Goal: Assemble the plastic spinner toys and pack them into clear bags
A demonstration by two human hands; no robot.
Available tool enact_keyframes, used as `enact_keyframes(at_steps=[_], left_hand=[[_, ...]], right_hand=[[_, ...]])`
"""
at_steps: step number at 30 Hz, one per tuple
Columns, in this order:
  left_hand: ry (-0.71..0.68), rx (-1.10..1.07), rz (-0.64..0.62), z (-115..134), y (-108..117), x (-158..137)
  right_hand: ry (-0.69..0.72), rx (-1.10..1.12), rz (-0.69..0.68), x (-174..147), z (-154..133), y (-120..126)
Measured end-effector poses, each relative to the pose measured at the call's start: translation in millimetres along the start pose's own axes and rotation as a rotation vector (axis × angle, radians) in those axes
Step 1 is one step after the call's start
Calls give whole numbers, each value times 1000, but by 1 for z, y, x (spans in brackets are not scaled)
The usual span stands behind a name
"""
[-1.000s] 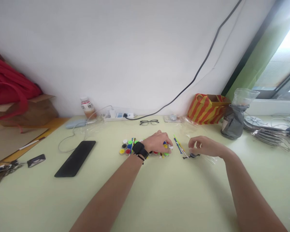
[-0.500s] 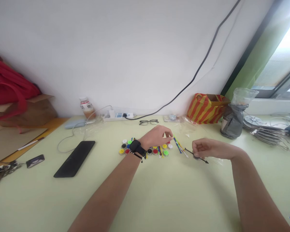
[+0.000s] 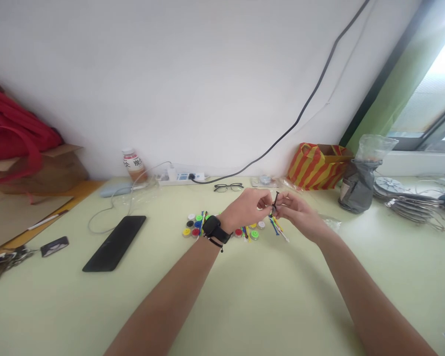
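My right hand [image 3: 295,211] has its fingers closed on a thin black stick [image 3: 276,196], which stands nearly upright with a small dark round piece low on it. Right against it, my left hand [image 3: 249,207] is pinched, and its fingertips meet that round piece; what else they hold is hidden. Under and around the hands lie small round pots with coloured tops, such as a green one [image 3: 254,235] and a yellow one [image 3: 186,232]. Thin coloured sticks [image 3: 278,228] lie below my right fingers, and others lie among the pots. A black watch [image 3: 212,226] is on my left wrist.
Eyeglasses [image 3: 228,187] lie behind the hands, near a power strip [image 3: 181,179]. A black phone-like slab [image 3: 114,243], keys [image 3: 7,262] and a bottle [image 3: 133,165] are on the left. A striped bag [image 3: 311,167] and a grey bag [image 3: 358,188] stand at back right.
My right hand has moved left and up with the black stick, which has swung from lying slanted to nearly upright. My left hand has shifted slightly right, and the two hands now meet.
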State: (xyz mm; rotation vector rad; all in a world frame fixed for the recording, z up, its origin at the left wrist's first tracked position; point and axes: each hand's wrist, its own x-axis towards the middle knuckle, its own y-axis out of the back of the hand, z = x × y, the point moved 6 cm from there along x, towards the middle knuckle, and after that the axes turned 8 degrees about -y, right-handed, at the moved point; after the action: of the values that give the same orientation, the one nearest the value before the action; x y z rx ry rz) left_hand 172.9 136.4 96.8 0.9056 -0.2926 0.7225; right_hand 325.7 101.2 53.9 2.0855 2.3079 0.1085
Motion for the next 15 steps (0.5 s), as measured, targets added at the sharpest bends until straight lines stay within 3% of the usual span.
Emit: enact_keyframes(at_steps=[8, 15], left_hand=[[-26, 40, -48, -4, -4, -2], [9, -110, -121, -11, -16, -6]], right_hand=[[-50, -43, -82, 2, 9, -6], [-95, -174, -226, -6, 5, -16]])
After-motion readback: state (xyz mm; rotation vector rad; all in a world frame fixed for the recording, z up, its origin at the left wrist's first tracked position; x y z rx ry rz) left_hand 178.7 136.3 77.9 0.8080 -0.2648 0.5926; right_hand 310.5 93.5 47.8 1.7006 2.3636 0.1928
